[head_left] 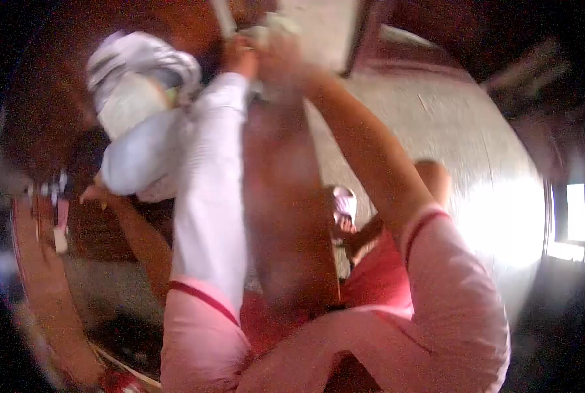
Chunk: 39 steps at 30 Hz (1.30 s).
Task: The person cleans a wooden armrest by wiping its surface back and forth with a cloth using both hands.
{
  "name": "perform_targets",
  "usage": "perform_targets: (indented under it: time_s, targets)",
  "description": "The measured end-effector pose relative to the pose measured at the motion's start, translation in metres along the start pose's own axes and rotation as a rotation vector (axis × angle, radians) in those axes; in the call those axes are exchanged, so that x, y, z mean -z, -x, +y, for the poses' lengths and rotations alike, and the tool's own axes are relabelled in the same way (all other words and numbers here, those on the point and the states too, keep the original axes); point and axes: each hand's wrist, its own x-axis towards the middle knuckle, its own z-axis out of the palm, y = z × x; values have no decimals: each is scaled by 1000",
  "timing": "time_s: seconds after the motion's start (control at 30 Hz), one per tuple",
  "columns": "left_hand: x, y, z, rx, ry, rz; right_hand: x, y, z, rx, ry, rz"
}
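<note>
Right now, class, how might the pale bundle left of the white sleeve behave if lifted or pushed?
The pale bundle would probably sag when lifted, since its folds look cloth-like. Its overlapping layers may slip apart if pushed. It seems unlikely to be fragile, given its soft, rounded outline.

A pale, blurred object [280,25] shows at the brown surface's [282,177] far end.

No readable text in view

Motion blur and grain are softening the whole view from the head camera, and no words, labels, brand names, numbers or signs are showing clearly enough to be read.
</note>
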Motion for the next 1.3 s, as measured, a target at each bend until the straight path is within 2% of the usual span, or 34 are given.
perform_targets:
  time_s: [0.03, 0.07, 0.1, 0.13, 0.23, 0.33, 0.43, 0.47, 0.5, 0.53, 0.6, 0.63, 0.7, 0.77, 0.83, 0.9, 1.03, 1.07, 1.13, 1.17, 1.2, 1.27, 1.3]
  targets:
    - [-16, -29, -37, -113, -61, 118, -4, 8, 0, 37, 123, 55]
    - [-33, -58, -74, -216, -135, 245, -6, 4, -9, -69, 89, 4]
    - [-13, -19, -37, -319, -62, 197, -8, 0, -17, -177, 60, -44]
    - [-4, -7, -26, -283, -35, 36, -9, 11, -19, -165, 51, 25]
    - [-1, 15, -43, -318, -78, -22, -23, 36, -23, -85, -108, 242]
    - [7, 44, -59, -331, -113, -42, 27, 65, -35, -124, -229, 70]
    - [14, 89, -63, -362, -227, -67, 54, 101, -53, -102, -302, -11]
    - [13, 107, -69, -342, -155, -95, 60, 117, -58, -67, -259, -26]
    - [17, 143, -44, -346, -247, -83, 65, 135, -61, -20, -221, -33]
    - [17, 176, -34, -444, -241, -36, 80, 154, -67, -26, -263, -19]
    - [27, 238, 11, -310, -205, -90, 116, 195, -81, -5, -334, -13]
    - [30, 270, 21, -397, -368, -40, 133, 217, -86, 21, -361, -23]
    - [38, 327, 59, -267, -343, -32, 137, 251, -98, 73, -596, -61]
    - [45, 372, 80, -366, -383, 80, 214, 274, -110, 40, -655, -309]
    - [42, 407, 78, -234, -216, 99, 220, 296, -123, 106, -517, -278]
    - [33, 437, 68, -194, -177, 154, 223, 311, -133, 139, -477, -267]
    - [43, 453, 77, -227, -145, 177, 227, 323, -126, 166, -462, -195]
    - [43, 448, 80, -215, -119, 192, 238, 314, -124, 144, -538, -218]
    - [31, 444, 67, -171, -19, 193, 208, 315, -128, 90, -675, -261]
    - [20, 441, 54, -140, 56, 182, 201, 311, -130, 143, -658, -229]
    - [26, 432, 60, -234, 7, 210, 195, 306, -133, 196, -641, -196]
    - [37, 413, 67, -290, -88, 183, 206, 287, -139, 147, -628, -191]
    - [43, 403, 71, -320, -135, 171, 198, 285, -132, 184, -615, -103]
